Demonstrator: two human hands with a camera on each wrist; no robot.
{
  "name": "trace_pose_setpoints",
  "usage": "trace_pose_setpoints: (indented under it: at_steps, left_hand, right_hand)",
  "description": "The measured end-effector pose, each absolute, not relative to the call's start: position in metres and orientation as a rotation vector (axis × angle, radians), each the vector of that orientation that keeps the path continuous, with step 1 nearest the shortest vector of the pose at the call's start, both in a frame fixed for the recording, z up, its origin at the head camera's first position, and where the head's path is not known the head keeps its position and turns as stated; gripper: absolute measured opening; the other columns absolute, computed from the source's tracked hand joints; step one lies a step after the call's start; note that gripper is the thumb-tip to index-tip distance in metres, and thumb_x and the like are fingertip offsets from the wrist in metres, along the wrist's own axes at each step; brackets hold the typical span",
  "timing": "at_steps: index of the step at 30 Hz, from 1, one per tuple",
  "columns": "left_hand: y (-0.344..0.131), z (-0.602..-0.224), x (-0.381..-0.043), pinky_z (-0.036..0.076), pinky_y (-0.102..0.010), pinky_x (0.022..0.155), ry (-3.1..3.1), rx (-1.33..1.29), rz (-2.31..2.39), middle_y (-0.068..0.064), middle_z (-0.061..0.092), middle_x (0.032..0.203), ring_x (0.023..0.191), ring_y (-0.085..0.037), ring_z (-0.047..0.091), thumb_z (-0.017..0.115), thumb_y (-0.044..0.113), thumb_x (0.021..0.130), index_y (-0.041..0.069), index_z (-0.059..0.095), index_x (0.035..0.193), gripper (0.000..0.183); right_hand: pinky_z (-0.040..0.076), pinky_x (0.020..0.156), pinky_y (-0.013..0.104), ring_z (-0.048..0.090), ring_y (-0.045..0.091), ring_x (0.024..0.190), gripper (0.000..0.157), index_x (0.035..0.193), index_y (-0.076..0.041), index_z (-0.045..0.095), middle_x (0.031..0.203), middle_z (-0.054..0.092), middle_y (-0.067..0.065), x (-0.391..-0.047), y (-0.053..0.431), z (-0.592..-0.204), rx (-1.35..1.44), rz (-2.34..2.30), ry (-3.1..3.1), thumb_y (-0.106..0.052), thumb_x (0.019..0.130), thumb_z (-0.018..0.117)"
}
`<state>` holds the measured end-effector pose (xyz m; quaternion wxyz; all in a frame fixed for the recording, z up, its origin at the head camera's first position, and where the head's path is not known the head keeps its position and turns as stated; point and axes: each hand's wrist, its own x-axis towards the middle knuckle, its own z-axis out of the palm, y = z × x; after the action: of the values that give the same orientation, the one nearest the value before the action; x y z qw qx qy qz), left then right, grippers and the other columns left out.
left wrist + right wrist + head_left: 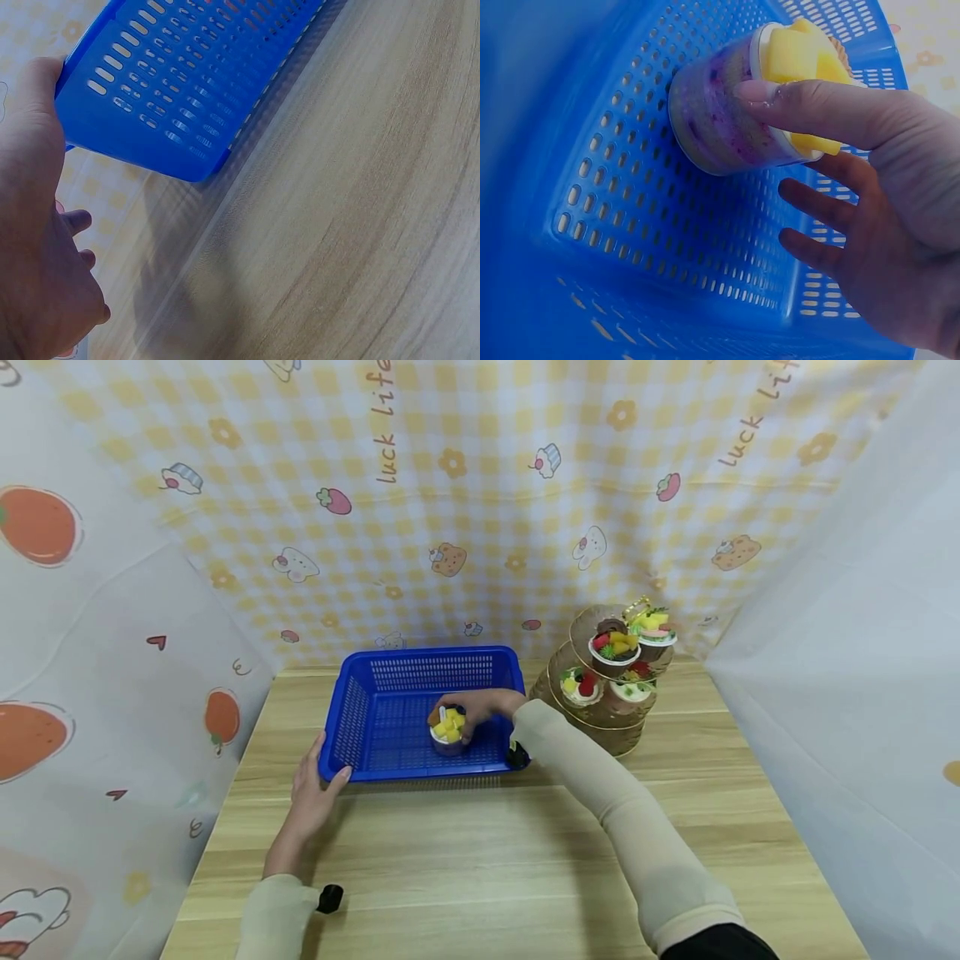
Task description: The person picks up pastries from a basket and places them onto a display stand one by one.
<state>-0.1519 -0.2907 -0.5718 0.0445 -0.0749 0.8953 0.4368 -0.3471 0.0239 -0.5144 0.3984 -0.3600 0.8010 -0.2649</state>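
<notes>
A blue plastic basket [420, 772] with slotted walls stands on the wooden table. Inside it is a dessert cup [720, 112], clear-sided with purple-speckled layers and yellow cubes on top. My right hand [483, 706] reaches over the basket's right side and grips this cup, thumb [817, 109] across its near side near the rim. Whether the cup's base touches the basket floor I cannot tell. At the basket's front left corner, my left hand [311, 793] holds the rim, its thumb [41, 82] on the edge; its other fingers are partly hidden.
Right of the basket stands a tiered stand [558, 689] with gold rims, bearing several dessert cups on its upper tiers, such as a fruit-topped cup [615, 647]. My right forearm passes in front of it. A checked cloth [487, 527] hangs behind the table [450, 860].
</notes>
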Motion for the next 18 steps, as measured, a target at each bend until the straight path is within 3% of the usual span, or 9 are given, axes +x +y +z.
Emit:
trace_pose_setpoints:
  at_steps: [8, 18]
  left_hand:
    - [-0.2891, -0.5731, -0.1512, 0.0, -0.08, 0.11, 2.74, -0.224, 1.34, -0.026, -0.004, 0.165, 0.15, -0.052, -0.008, 0.049, 0.051, 0.1, 0.038, -0.01, 0.158, 0.084]
    - [-0.2901, -0.5709, -0.1515, 0.002, -0.079, 0.111, 2.754, -0.215, 1.319, -0.023, -0.003, 0.166, 0.15, -0.052, -0.005, 0.048, 0.052, 0.1, 0.037, -0.01, 0.158, 0.083]
  right_hand:
    - [0.045, 0.102, 0.034, 0.049, 0.017, 0.121, 0.069, 0.137, -0.03, 0.054, 0.144, 0.049, 0.001, -0.3453, 0.0242, -0.5152, -0.938, -0.63, 2.139, -0.007, 0.078, 0.08]
    - [0.049, 0.096, 0.032, 0.057, 0.017, 0.109, 0.068, 0.14, -0.015, 0.049, 0.13, 0.06, 0.005, -0.3467, 0.0235, -0.5075, -0.978, -0.667, 2.314, -0.02, 0.079, 0.078]
